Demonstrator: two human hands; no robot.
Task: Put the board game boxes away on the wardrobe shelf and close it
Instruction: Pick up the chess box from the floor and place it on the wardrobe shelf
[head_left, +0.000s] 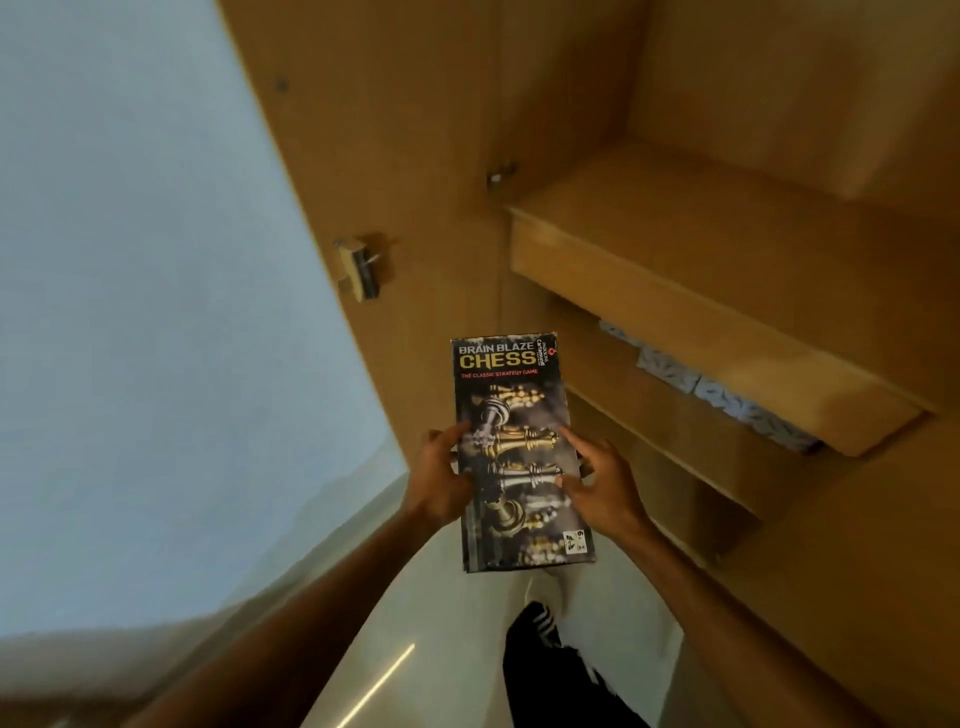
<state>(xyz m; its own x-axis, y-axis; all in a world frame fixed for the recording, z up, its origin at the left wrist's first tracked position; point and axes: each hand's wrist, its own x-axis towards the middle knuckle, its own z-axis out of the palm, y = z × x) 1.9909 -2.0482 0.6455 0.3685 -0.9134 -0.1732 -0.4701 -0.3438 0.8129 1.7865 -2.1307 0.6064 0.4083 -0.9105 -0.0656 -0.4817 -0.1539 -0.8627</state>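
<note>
Holding a chess box (519, 452) out in front of the open wardrobe, the person is gripping it with both bare hands. The left hand (441, 478) is clasping the box's left long edge, thumb lying on the printed lid and fingers hidden behind; the right hand (602, 486) is pressing against the right long edge, its grip half spread, with the index finger and thumb resting on the lid. The box is standing lengthwise away from the person, title end farthest, its face showing the words "BRAIN BLAZE CHESS" above gold and silver chess pieces. It is hanging in the air over the pale floor (457, 649), just beside the wardrobe's shelves and touching none of them. To its right, a thick wooden shelf (717, 291) is projecting forward; beneath that, patterned white-and-grey boxes (727, 400) are lying in a row on a lower shelf. The wardrobe door (374, 156) is standing open at left, carrying a metal hinge (363, 270). A dark-clad leg (550, 670) is showing below.
</note>
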